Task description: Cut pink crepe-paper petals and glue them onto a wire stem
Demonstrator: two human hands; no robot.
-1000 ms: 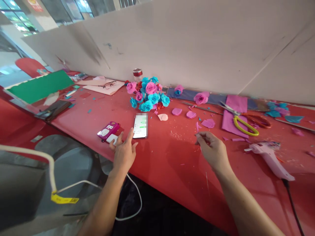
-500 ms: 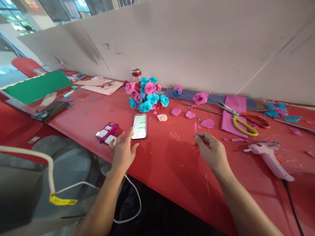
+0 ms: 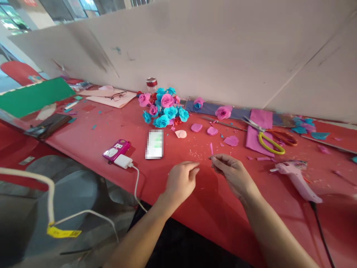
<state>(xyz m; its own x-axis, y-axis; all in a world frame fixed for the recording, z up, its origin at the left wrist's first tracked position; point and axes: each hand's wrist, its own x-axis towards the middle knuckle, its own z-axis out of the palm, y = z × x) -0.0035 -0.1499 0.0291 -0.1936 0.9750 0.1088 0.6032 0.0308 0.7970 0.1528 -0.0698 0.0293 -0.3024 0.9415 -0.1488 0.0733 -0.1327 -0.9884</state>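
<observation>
My right hand is closed, pinching the lower end of a narrow pink paper strip that points upward. My left hand hovers over the table just left of it, fingers bent toward the strip, thumb apart, with nothing visible in them. To its upper left lies a phone with a blurred-out screen. Pink paper petals and a pale peach petal rest beyond the hands. Behind them stands a bunch of blue, pink and red paper roses.
On the right lie a pink glue gun, yellow-handled scissors and folded pink paper. A magenta power bank with a white plug and cable sits near the front edge. A white partition rises behind the table.
My left hand has left the phone and moved right, close to my right hand. The phone's screen is now wholly blurred out. My right hand still pinches the strip.
</observation>
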